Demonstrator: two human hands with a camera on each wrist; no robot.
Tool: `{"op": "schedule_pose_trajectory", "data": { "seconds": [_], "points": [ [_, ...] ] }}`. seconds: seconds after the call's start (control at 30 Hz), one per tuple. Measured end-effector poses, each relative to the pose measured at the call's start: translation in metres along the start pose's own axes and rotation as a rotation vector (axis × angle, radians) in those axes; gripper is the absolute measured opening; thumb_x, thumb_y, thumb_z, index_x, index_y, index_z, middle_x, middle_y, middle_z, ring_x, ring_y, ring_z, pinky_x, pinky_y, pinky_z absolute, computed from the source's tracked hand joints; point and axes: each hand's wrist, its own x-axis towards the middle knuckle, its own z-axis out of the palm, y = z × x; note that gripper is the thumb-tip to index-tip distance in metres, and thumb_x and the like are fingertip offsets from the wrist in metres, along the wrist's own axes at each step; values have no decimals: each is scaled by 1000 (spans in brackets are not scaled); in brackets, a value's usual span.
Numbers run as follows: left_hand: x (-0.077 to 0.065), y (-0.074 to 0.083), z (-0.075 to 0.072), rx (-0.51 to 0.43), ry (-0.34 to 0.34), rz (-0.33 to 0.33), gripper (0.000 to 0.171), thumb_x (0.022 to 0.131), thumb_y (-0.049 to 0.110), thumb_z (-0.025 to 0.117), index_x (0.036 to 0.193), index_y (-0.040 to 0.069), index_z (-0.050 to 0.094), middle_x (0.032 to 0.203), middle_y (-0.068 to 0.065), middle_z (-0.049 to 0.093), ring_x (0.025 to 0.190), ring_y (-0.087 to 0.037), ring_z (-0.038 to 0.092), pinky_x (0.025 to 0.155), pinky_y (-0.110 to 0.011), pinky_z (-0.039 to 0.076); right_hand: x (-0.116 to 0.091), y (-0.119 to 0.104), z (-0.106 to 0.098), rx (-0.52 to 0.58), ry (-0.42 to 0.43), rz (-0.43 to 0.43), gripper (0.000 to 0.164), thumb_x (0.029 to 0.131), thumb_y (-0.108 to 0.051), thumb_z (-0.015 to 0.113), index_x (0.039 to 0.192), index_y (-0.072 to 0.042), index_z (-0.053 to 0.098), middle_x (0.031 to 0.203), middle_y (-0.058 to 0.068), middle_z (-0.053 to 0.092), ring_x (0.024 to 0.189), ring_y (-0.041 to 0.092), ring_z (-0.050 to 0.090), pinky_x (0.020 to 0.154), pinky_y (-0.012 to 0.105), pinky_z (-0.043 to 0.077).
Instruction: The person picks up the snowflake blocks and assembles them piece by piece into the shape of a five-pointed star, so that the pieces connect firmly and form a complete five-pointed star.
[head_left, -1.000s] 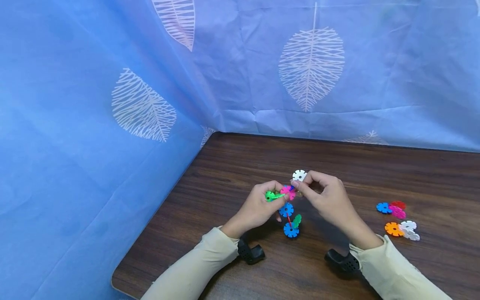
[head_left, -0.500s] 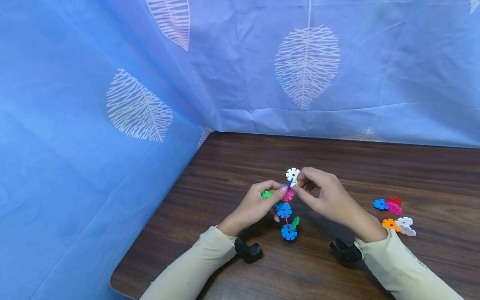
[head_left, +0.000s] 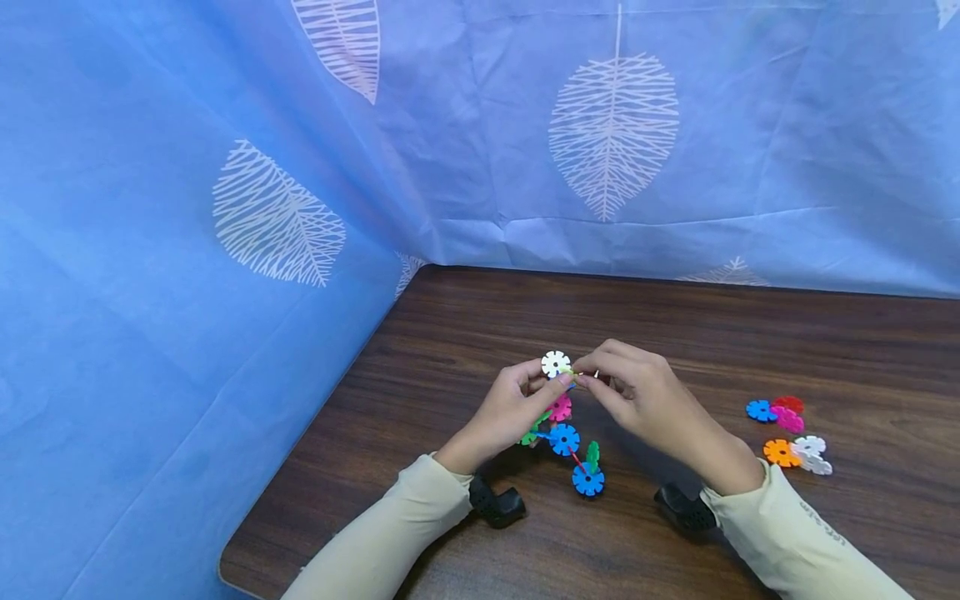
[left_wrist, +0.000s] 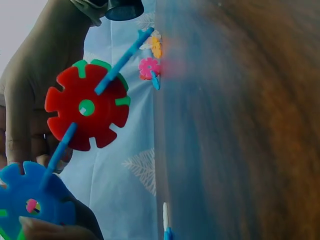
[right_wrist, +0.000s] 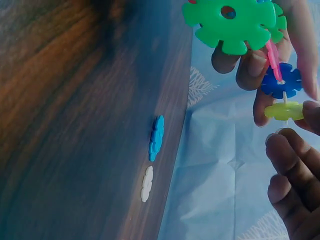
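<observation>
In the head view my left hand [head_left: 512, 410] grips a chain of interlocked notched plastic discs. A white disc [head_left: 556, 364] tops it; below come a pink disc [head_left: 559, 407], green ones beside the fingers, a blue disc [head_left: 564, 439] and a lower blue disc [head_left: 588, 479] with a green disc [head_left: 593, 456]. My right hand [head_left: 637, 392] has its fingertips at a yellow disc [right_wrist: 284, 111], apparently pinching it; its thumb partly hides the contact. Beside the yellow disc is a dark blue disc [right_wrist: 281, 81]. A red disc [left_wrist: 87, 107] of the chain faces the left wrist camera.
On the brown table [head_left: 712, 350] to the right lie loose discs: a blue disc [head_left: 761, 411], a red disc [head_left: 790, 403], a pink disc [head_left: 787, 418], an orange disc [head_left: 782, 453] and white discs [head_left: 810, 446]. A blue curtain [head_left: 465, 125] hangs behind and left.
The chain has turned in my left hand; its white disc has shifted left, and the lower blue disc has moved down and slightly right. The right hand has stayed close beside the left.
</observation>
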Motion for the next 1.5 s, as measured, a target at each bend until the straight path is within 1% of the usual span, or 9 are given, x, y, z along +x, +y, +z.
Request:
{"op": "schedule_pose_trajectory", "data": {
  "seconds": [0.17,0.3,0.37,0.5,0.7,0.77,1.03,1.23,1.5],
  "points": [
    [0,1,-1,27,8,-6,34,110,22,52,130,-4,61,71,1,53,61,-7,44,54,-22,37,1,0,-5,11,-23,58,26,87,12,74,100,-11,74,89,-9,65,64,2,47,54,16,41],
    [3,0,-2,-4,6,-12,37,111,22,51,132,-7,57,86,-15,69,67,-7,54,58,-21,42,-2,4,-10,-5,-75,148,21,91,9,72,95,-12,73,81,-11,61,60,3,44,51,19,40],
    [3,0,-1,-19,0,-25,37,111,23,50,132,-6,56,95,-20,72,72,-8,59,60,-22,46,-4,8,-13,-32,-135,213,16,93,5,72,95,-11,74,80,-9,62,61,4,48,52,22,44],
    [3,1,-1,-64,-26,-53,38,112,25,49,134,-5,55,95,-16,72,72,-11,61,56,-27,54,-5,22,-14,-100,-293,408,6,96,-2,72,101,-6,73,82,-4,68,67,7,57,58,30,50],
    [2,1,-2,-142,-62,-75,39,113,25,46,139,-3,51,102,-22,72,72,-11,65,54,-28,56,6,50,1,-121,-524,636,36,98,-15,71,125,6,58,103,19,69,89,34,67,74,50,55],
    [2,1,-2,-146,-63,-78,39,113,26,46,140,-2,50,103,-22,72,73,-11,66,54,-28,56,11,56,4,-116,-563,676,37,98,-18,73,121,6,57,106,22,67,93,37,65,77,53,54],
    [3,2,0,-149,-57,-53,33,112,28,49,139,10,56,101,-14,75,73,-14,65,52,-31,56,7,71,9,-106,-538,758,25,96,-16,74,98,-1,54,83,8,56,72,23,49,63,37,42],
    [3,2,-2,-131,-35,-73,34,111,27,51,138,6,53,102,-14,75,76,-14,67,53,-33,58,4,72,9,-68,-519,748,26,91,-11,78,96,0,54,84,8,51,75,23,48,67,36,41],
    [2,2,-6,-129,-16,-75,31,111,26,50,137,9,55,101,-17,75,77,-13,67,54,-31,57,0,54,-3,82,-449,687,18,97,-11,71,85,-5,59,74,1,50,65,15,44,60,30,36]
  ]
}}
